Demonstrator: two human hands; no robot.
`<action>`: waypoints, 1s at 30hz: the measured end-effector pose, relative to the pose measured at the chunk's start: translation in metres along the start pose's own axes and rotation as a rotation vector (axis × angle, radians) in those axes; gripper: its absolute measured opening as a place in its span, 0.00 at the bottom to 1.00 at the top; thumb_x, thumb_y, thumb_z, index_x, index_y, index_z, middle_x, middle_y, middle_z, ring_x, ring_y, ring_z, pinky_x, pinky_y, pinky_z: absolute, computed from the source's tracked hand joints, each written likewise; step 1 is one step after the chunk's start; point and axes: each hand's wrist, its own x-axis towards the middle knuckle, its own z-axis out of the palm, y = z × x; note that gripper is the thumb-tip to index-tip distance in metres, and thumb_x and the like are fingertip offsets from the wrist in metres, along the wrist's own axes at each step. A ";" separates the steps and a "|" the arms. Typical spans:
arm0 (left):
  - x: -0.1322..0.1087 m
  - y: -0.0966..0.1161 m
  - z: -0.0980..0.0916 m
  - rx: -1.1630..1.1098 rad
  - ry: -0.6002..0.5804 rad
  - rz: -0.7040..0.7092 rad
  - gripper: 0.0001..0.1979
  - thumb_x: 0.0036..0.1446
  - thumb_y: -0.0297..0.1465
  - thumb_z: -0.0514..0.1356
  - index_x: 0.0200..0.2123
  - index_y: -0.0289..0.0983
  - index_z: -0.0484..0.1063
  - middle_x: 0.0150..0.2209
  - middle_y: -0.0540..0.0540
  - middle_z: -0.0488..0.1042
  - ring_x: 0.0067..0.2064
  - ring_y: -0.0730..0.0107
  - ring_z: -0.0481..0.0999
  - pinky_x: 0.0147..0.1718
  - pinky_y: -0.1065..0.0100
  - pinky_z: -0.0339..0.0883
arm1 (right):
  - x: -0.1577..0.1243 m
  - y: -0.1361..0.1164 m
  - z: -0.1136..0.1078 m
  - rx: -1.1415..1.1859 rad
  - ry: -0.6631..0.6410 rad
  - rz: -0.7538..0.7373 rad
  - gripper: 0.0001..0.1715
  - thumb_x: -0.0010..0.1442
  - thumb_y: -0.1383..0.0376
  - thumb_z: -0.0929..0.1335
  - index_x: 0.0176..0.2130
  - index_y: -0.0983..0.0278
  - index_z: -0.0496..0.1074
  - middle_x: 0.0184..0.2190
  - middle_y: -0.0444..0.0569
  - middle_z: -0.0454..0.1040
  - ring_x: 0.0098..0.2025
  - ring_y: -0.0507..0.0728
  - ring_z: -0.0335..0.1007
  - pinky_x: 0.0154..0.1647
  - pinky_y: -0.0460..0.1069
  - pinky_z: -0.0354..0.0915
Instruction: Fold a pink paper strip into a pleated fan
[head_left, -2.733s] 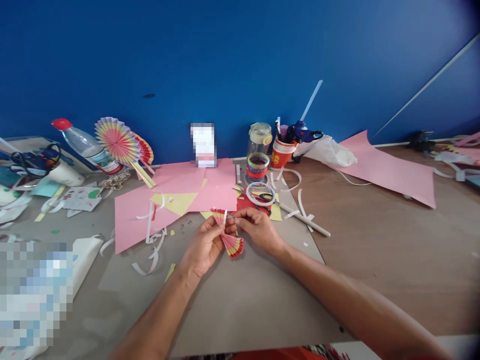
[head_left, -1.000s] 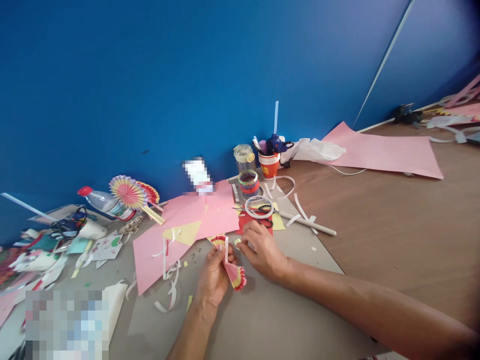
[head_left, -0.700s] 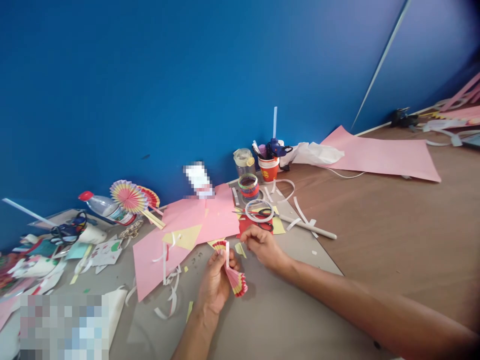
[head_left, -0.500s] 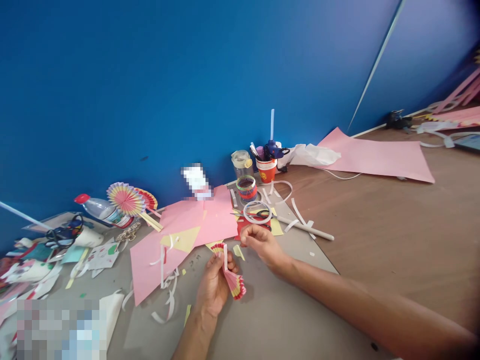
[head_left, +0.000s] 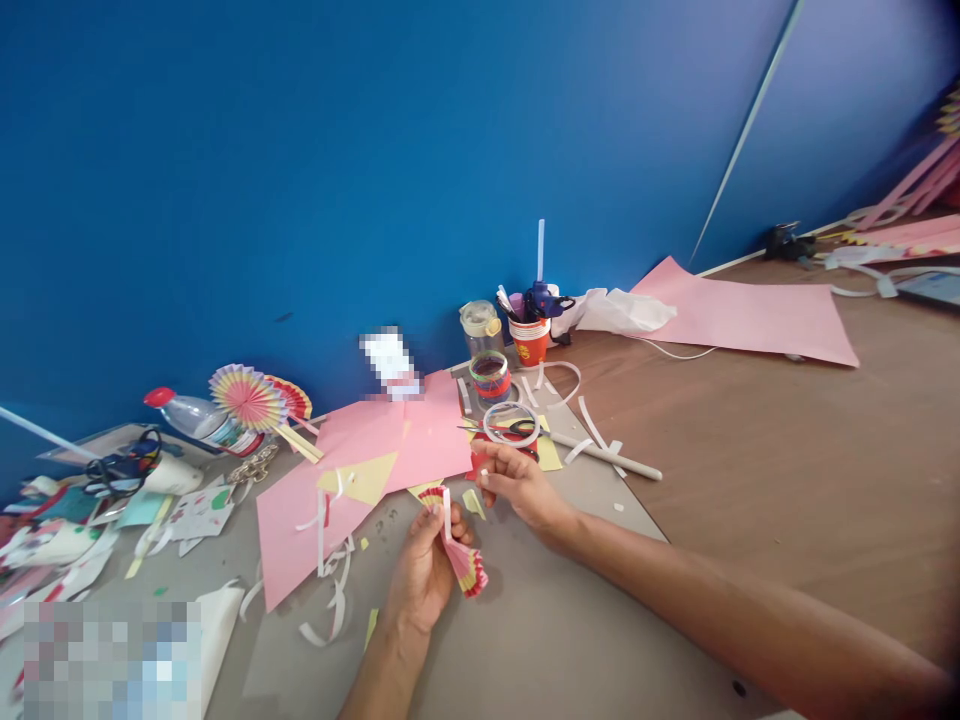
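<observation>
The worktop has a grey part and a brown, wood-look part. Overlapping pink sheets lie on the grey, near curled white strips. A pale rod crosses the edge between the parts. Another pink sheet lies on the brown; a red cup stands at the back.

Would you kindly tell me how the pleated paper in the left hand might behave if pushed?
The pleated paper is probably light, being thin folded paper. Its ends would likely squash or spread, since the folds flare there. Its narrow middle, pinched in the left hand, may feel stiffer because the pleats gather there.
</observation>
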 end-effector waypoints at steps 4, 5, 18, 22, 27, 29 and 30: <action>0.000 0.000 0.000 0.012 0.003 0.012 0.11 0.49 0.31 0.66 0.27 0.34 0.66 0.27 0.51 0.65 0.25 0.77 0.63 0.27 0.73 0.63 | -0.003 -0.004 0.001 -0.010 -0.039 0.039 0.16 0.49 0.57 0.72 0.33 0.65 0.69 0.17 0.39 0.69 0.15 0.47 0.58 0.19 0.44 0.54; 0.000 0.000 0.000 0.012 0.000 0.011 0.11 0.49 0.31 0.66 0.27 0.35 0.66 0.27 0.51 0.65 0.25 0.77 0.63 0.27 0.73 0.63 | -0.003 -0.004 0.000 -0.001 -0.042 0.038 0.15 0.48 0.57 0.72 0.31 0.65 0.69 0.17 0.39 0.69 0.16 0.47 0.58 0.19 0.44 0.54; 0.000 0.000 -0.001 0.010 -0.017 0.003 0.11 0.49 0.32 0.66 0.27 0.35 0.66 0.27 0.51 0.64 0.26 0.77 0.63 0.27 0.72 0.63 | -0.002 -0.005 0.000 0.235 -0.028 0.197 0.23 0.47 0.51 0.73 0.22 0.64 0.61 0.17 0.36 0.61 0.15 0.44 0.52 0.20 0.45 0.53; 0.000 0.000 -0.002 0.004 -0.028 0.003 0.11 0.50 0.32 0.66 0.27 0.35 0.66 0.27 0.51 0.63 0.26 0.77 0.63 0.27 0.72 0.63 | -0.002 -0.007 -0.001 0.305 -0.043 0.206 0.22 0.47 0.54 0.73 0.22 0.64 0.61 0.17 0.36 0.61 0.16 0.45 0.53 0.22 0.45 0.56; 0.002 -0.001 -0.003 -0.002 -0.011 -0.004 0.11 0.49 0.32 0.66 0.28 0.35 0.67 0.27 0.51 0.64 0.25 0.77 0.63 0.27 0.72 0.63 | 0.000 -0.004 -0.004 0.258 -0.104 0.178 0.16 0.45 0.60 0.75 0.24 0.66 0.67 0.15 0.41 0.67 0.19 0.48 0.62 0.25 0.44 0.59; 0.002 -0.001 -0.003 -0.005 -0.007 -0.008 0.11 0.49 0.32 0.66 0.27 0.35 0.67 0.27 0.51 0.65 0.26 0.77 0.64 0.27 0.72 0.63 | 0.001 -0.003 -0.004 0.268 -0.112 0.187 0.15 0.46 0.61 0.75 0.25 0.66 0.68 0.17 0.43 0.70 0.20 0.48 0.65 0.25 0.44 0.60; 0.001 -0.001 -0.003 -0.008 -0.006 -0.008 0.10 0.49 0.32 0.66 0.27 0.34 0.67 0.27 0.51 0.65 0.26 0.77 0.64 0.27 0.72 0.63 | 0.001 -0.003 -0.003 0.280 -0.115 0.192 0.15 0.46 0.62 0.75 0.25 0.67 0.68 0.18 0.43 0.71 0.21 0.49 0.66 0.26 0.44 0.61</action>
